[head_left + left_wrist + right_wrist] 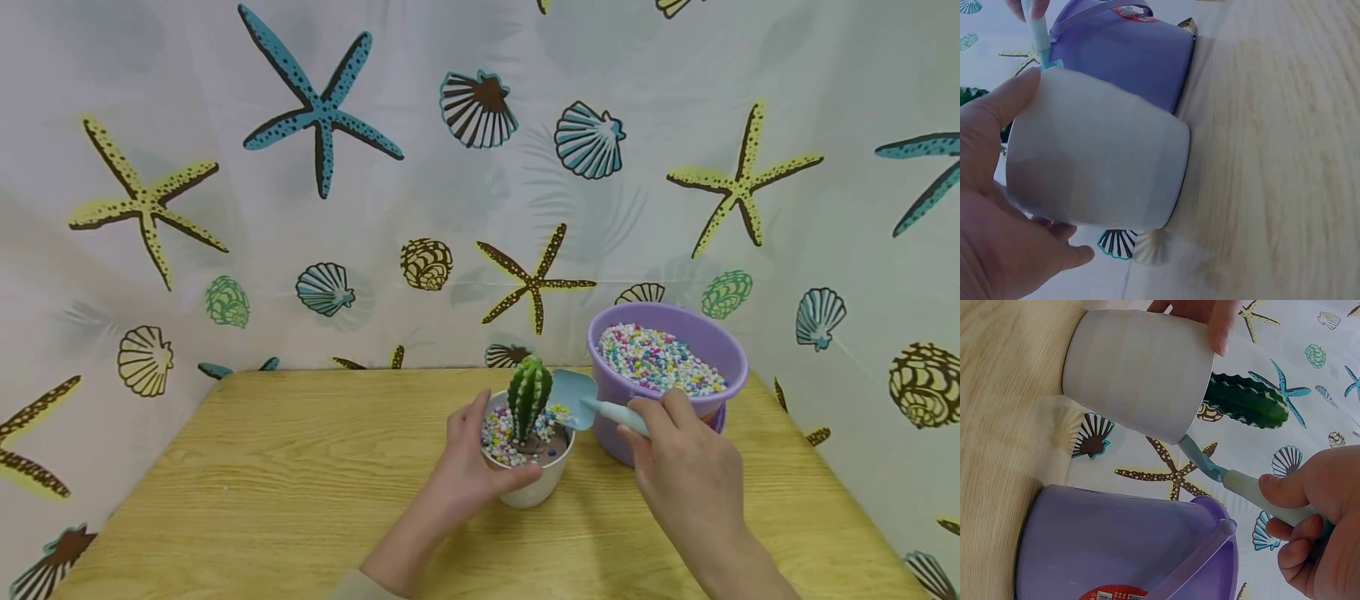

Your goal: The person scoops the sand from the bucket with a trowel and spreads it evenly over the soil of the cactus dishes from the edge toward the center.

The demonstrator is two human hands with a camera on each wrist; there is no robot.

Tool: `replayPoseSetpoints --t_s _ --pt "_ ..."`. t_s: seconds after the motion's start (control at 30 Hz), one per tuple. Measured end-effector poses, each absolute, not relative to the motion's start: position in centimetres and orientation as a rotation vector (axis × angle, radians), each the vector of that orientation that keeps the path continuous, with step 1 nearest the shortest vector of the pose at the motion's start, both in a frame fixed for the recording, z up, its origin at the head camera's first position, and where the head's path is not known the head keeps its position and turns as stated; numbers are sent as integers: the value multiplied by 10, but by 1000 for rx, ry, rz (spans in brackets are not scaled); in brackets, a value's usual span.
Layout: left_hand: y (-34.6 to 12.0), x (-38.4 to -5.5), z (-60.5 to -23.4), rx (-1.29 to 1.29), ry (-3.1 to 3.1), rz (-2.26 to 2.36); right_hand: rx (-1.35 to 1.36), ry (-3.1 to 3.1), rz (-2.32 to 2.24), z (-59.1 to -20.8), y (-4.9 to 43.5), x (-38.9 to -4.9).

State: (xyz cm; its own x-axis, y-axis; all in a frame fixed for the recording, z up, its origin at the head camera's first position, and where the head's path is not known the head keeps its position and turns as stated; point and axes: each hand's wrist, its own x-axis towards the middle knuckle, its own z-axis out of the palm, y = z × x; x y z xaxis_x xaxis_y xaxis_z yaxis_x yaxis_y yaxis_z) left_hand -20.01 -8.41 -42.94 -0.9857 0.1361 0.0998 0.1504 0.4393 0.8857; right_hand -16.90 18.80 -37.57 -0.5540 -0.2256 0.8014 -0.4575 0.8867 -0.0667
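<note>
From far away I see the left hand (470,462) gripping the white pot (536,489), maybe to keep its cactus (529,392) steady, the right hand (692,467) clutching the blue scoop (579,400) at the pot's edge, and the purple bucket (611,437) just beside the pot

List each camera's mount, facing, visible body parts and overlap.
Head: worn on head, facing forward and down at pot and bucket; left hand, right hand, forearms.
Left wrist: worn there, facing the pot's side; left hand, right fingers.
Right wrist: worn there, facing trowel and pot; right hand, left fingers.
Wrist views share pot, bucket, trowel, both hands.
</note>
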Motion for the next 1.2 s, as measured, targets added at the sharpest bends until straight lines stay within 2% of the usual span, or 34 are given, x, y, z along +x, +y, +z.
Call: replayPoseSetpoints --t_s 0.63,0.97,1.2 --pt "-90 -203 -430 -313 -2666 -1699 514 -2123 310 -376 187 -170" --pt "-80 -203 -430 -211 -2699 -1634 516 -2113 280 -378 187 -172" --pt "-91 -211 -429 -300 -2746 -1652 511 -2086 291 -378 189 -172"
